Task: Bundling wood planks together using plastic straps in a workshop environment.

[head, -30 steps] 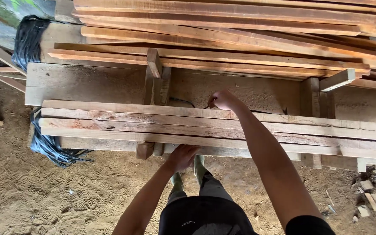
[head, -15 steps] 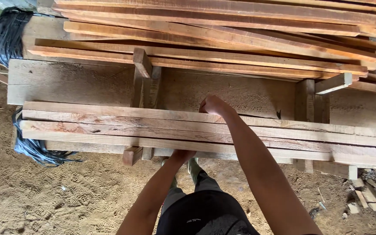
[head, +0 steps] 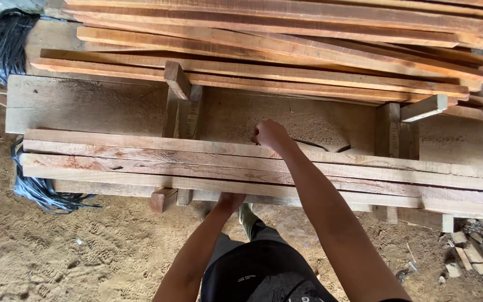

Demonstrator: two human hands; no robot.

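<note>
Head view: the person stands at a stack of long, rough-sawn planks [head: 141, 162] that lie side by side across wooden cross-supports [head: 163, 198], running left to right through the middle of the picture.

The right hand [head: 269, 134] reaches over the stack to the far edge of the rearmost plank. Its grip is clenched into a loose fist with the knuckles up, resting at that far edge. Whether the fingers pinch something small there cannot be told. A thin dark line [head: 314, 146] shows just beside the hand on the wide board beyond, too small to identify.

The left hand [head: 230, 200] is at the near edge of the stack, right under the front plank. Only the wrist and the heel of the hand show, so the state of its grip cannot be told, though the hand touches the plank's underside or front edge.

Behind the stack lies a wide, pale board [head: 85, 103] dusted with sawdust, and beyond it a larger pile of reddish planks [head: 308, 33], laid loosely at slight angles. Black plastic sheeting [head: 9, 39] hangs at the upper left, and more of it [head: 43, 190] trails below the left end of the stack. The ground [head: 57, 251] is sandy earth with footprints; bits of rubble [head: 470, 251] lie at the lower right. The person's dark shorts [head: 258, 274] show at the bottom.
</note>
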